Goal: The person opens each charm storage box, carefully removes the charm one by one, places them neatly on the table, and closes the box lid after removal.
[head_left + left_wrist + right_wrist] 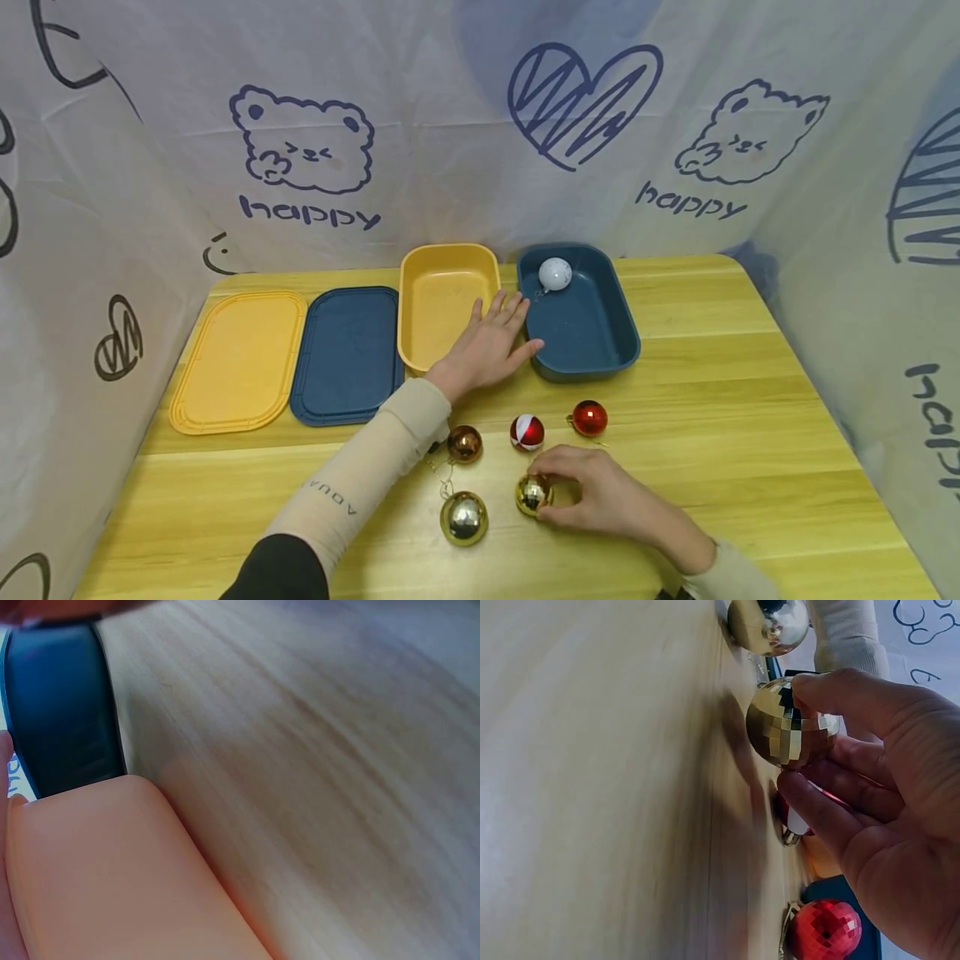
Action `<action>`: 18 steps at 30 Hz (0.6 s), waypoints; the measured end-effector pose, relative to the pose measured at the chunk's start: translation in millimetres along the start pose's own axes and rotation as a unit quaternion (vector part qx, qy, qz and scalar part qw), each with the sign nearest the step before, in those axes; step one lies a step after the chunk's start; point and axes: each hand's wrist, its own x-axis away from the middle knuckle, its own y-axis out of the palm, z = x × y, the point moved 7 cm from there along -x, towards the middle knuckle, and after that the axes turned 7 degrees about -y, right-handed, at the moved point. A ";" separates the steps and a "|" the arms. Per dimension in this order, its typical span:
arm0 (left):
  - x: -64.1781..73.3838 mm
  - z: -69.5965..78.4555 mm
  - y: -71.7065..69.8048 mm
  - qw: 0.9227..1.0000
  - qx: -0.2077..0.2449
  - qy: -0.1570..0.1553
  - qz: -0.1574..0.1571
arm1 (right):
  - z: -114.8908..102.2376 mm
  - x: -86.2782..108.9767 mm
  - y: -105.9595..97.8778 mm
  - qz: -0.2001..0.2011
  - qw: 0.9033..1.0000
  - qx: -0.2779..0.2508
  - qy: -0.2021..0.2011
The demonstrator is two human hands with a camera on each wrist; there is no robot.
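My right hand (603,493) pinches a gold faceted Christmas ball (533,494) between thumb and fingers; the right wrist view shows its mirrored tiles close up. My left hand (486,348) reaches over the near right part of the yellow box (408,333), fingers spread and fairly straight, fingertips right by the rim of the dark blue box (588,367). A white ball (555,274) lies inside the blue box. Around my right hand on the table are a smooth gold ball (463,518), a brown ball (465,444), a red-and-white ball (527,432) and a red faceted ball (588,418).
To the left of the boxes, a yellow lid (238,362) and a dark blue lid (348,357) lie flat on the wooden table (750,467). A printed white cloth (442,150) hangs behind and at both sides. My left sleeve (360,479) passes beside the brown ball.
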 end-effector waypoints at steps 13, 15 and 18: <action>0.8 0.3 0.5 1.000 -0.001 -0.002 -0.002 | 3.9 1.7 5.4 -0.011 1.000 -0.007 0.012; 0.6 0.1 1.0 1.000 -0.003 -0.002 -0.001 | 4.3 2.1 6.0 -0.015 1.000 -0.011 0.016; 0.3 -0.3 1.7 1.000 -0.004 -0.003 0.000 | 4.5 2.3 6.8 -0.018 1.000 -0.015 0.019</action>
